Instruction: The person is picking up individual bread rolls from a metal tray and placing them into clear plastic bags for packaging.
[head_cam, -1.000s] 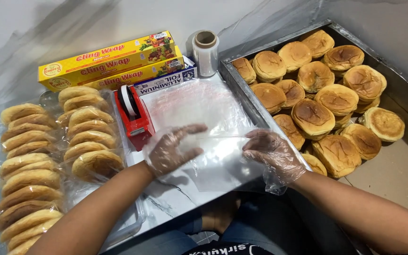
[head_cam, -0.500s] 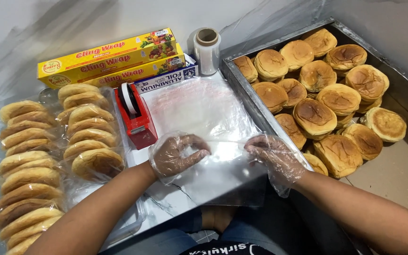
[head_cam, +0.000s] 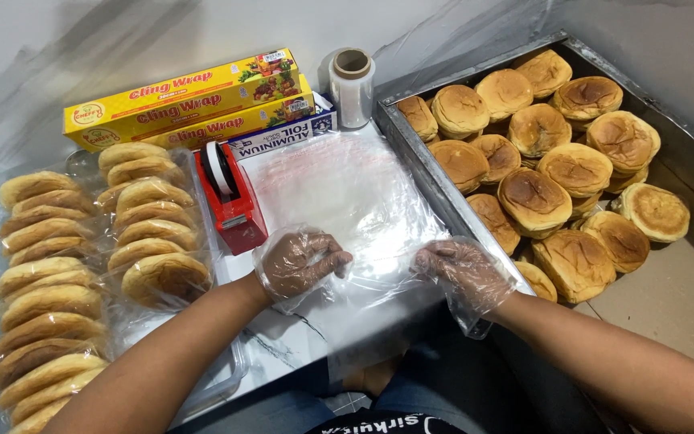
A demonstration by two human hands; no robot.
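Observation:
A stack of clear plastic bags point(head_cam: 347, 201) lies flat on the white table in front of me. My left hand point(head_cam: 299, 261), in a thin clear glove, pinches the near edge of the top bag with curled fingers. My right hand point(head_cam: 464, 269), also gloved, rests on the same near edge a little to the right, fingers bent onto the plastic. Loose round buns point(head_cam: 536, 197) fill a metal tray point(head_cam: 415, 161) just right of the bags.
Rows of buns packed in clear bags point(head_cam: 49, 289) lie at the left. A red tape dispenser point(head_cam: 230, 201) stands beside the bag stack. Yellow wrap boxes point(head_cam: 186, 100), a blue foil box and a roll of clear film point(head_cam: 353, 87) sit at the back.
My left hand has closed from flat on the plastic into a pinch at the near edge. My right hand has shifted slightly along the same edge.

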